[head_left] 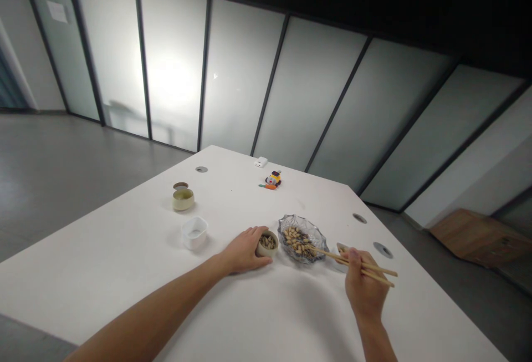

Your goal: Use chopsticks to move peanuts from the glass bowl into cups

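Note:
My left hand (245, 250) is wrapped round the side of a small round bowl (273, 253) standing on the white table. Small brownish pieces that look like seeds (267, 241) fill it. In my right hand (366, 284) is a pair of wooden chopsticks (376, 268), their tips down in a clear glass bowl (320, 237) with a wavy rim. That bowl holds light pieces resembling peanuts (294, 234) and some darker seeds. Whether the tips pinch a piece, I cannot make out. Partly hidden behind my right hand is a pale container (338, 264).
To the left stand a square white plastic tub (194, 234) and a yellow-green bowl (183, 201). Farther back lie a yellow toy vehicle (274, 178), an orange carrot-shaped item (269, 187) and a small white box (261, 162). Round holes (382, 249) pierce the table (233, 317).

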A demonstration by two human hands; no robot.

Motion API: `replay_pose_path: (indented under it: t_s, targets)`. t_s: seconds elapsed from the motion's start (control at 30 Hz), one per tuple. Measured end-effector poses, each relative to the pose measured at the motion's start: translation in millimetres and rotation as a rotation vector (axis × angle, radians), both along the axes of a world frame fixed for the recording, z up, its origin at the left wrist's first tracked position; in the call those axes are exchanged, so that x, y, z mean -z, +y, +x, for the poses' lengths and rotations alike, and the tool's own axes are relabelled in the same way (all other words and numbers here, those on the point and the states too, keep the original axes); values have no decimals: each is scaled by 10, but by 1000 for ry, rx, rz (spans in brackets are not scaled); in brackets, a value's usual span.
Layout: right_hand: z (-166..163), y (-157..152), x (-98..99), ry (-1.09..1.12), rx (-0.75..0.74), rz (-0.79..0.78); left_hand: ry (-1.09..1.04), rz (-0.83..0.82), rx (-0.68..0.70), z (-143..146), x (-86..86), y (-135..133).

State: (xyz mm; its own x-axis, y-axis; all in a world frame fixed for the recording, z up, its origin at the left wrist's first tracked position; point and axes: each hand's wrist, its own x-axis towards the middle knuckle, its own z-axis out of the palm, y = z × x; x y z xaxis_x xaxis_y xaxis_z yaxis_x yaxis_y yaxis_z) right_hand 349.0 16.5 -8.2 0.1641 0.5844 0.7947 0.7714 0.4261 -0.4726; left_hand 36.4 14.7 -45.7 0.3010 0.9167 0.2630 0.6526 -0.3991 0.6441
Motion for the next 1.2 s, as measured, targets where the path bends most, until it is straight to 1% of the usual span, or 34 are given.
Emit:
replay_pose_path:
  t_s: [0.17, 0.37, 0.5, 0.67, 0.93, 1.0, 1.13, 1.2]
  targets:
    - [41, -1, 10, 50, 29, -54, 9, 3, 0, -1, 2, -1]
    - [49, 12, 5, -48, -103, -69, 15, 5, 3, 9, -13, -5]
    - [38, 13, -11, -56, -153, -62, 13, 16, 3, 9, 11, 9]
    - [80, 31, 21, 19, -104, -69, 8, 22, 0, 8, 32, 13]
    - [82, 33, 38, 78, -61, -121, 12, 7, -1, 9, 2, -4]
    - [66, 32, 26, 63, -86, -126, 9, 4, -9, 13, -3, -7]
    - [35, 27, -4, -5, -188, -102, 7, 8, -15, 24, 2, -1]
    - [32, 28, -7, -18, -208, -89, 10, 11, -10, 26, 10, 5]
